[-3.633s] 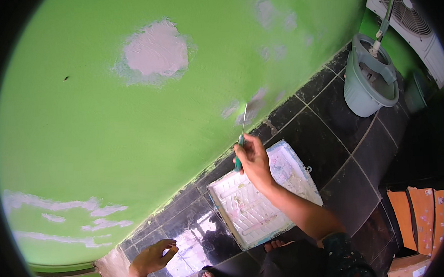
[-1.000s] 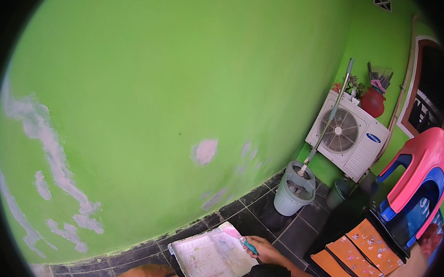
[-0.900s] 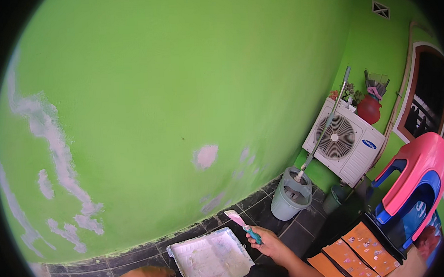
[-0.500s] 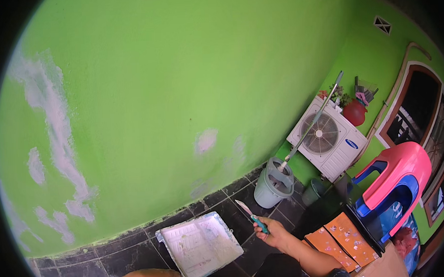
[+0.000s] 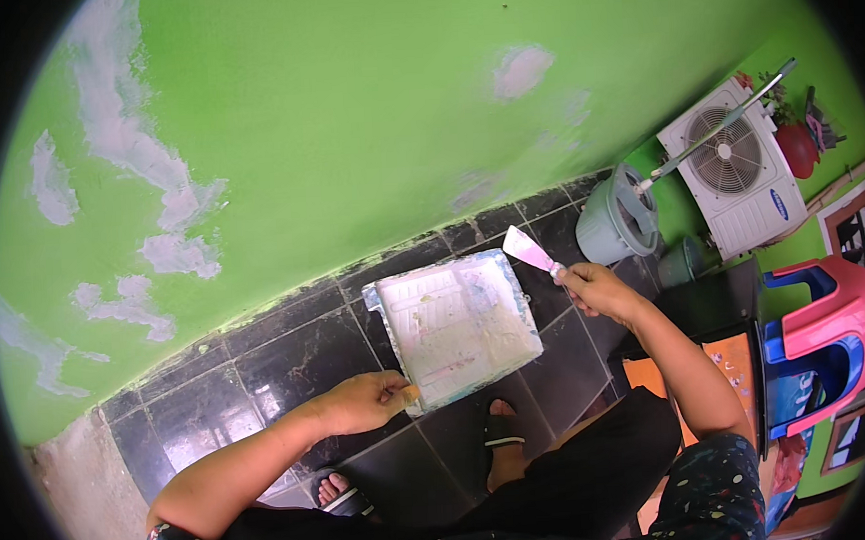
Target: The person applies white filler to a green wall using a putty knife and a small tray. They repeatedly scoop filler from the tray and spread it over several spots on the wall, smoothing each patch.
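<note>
My right hand (image 5: pixel 596 290) is closed round the handle of a putty knife (image 5: pixel 531 250). Its blade, smeared pinkish white, points up and left, just past the right side of a paint tray (image 5: pixel 526 314). White paste or paint coats the ribbed inside of the tray, which lies on the dark floor tiles. At the tray's near left corner my left hand (image 5: pixel 373 403) has its fingers closed on a small orange-tan piece (image 5: pixel 407 396). Most of that piece is hidden, so its kind cannot be made out; it looks to be touching the tray rim.
The green wall (image 5: pixel 349 129) ahead carries whitish filler patches (image 5: pixel 148 157). A grey bucket (image 5: pixel 604 229) with a long pole (image 5: pixel 725 122) stands right of the tray, before an outdoor air-conditioner unit (image 5: pixel 737 175). Pink and blue plastic stools (image 5: pixel 831 330) are stacked at right. My sandaled feet (image 5: pixel 502 431) are close by.
My view has tilted down, so the tray, both arms and my feet show more fully. The putty knife has turned, its flat blade face now showing. My left hand stays at the tray corner.
</note>
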A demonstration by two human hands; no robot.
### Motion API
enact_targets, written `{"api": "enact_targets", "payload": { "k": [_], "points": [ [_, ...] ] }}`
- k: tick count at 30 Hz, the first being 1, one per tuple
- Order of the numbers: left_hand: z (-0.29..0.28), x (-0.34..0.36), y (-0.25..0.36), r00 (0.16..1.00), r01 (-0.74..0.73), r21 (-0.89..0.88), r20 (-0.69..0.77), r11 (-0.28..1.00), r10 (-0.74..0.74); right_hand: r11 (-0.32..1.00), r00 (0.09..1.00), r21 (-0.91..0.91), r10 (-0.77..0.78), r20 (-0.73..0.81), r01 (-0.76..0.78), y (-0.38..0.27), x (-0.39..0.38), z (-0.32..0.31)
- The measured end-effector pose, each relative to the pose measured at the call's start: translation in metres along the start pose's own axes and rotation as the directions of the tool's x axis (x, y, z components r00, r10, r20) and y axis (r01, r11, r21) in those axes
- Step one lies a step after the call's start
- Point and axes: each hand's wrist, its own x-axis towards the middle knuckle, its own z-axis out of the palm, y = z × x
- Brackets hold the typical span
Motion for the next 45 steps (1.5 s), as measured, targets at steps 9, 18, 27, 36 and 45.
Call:
{"api": "enact_targets", "payload": {
  "k": [9, 18, 27, 36, 45],
  "points": [
    [0.024, 0.066, -0.068, 0.936, 0.245, -0.330, -0.164, 0.912, -0.310, 0.939, 0.959, 0.319, -0.032, -0.281, 0.125, 0.182, 0.064, 0.066],
    [0.008, 0.088, -0.053, 0.929, 0.369, 0.026, -0.036, 0.929, -0.368, 0.935, 0.943, 0.234, -0.200, -0.267, 0.265, 0.219, 0.066, 0.088],
    [0.027, 0.055, 0.102, 0.995, 0.054, 0.876, -0.004, 0.479, -0.105, 0.816, 0.814, -0.188, -0.570, -0.110, 0.546, 0.177, 0.044, 0.038],
    [0.079, 0.021, 0.137, 0.941, -0.319, 0.721, 0.315, 0.616, 0.119, 0.630, 0.742, -0.472, -0.665, 0.082, 0.617, 0.142, 0.066, 0.009],
    [0.057, 0.035, 0.126, 0.964, -0.267, 0.763, 0.204, 0.588, 0.172, 0.524, 0.749, -0.658, -0.656, 0.091, 0.540, 0.161, 0.062, 0.051]
  ]
}}
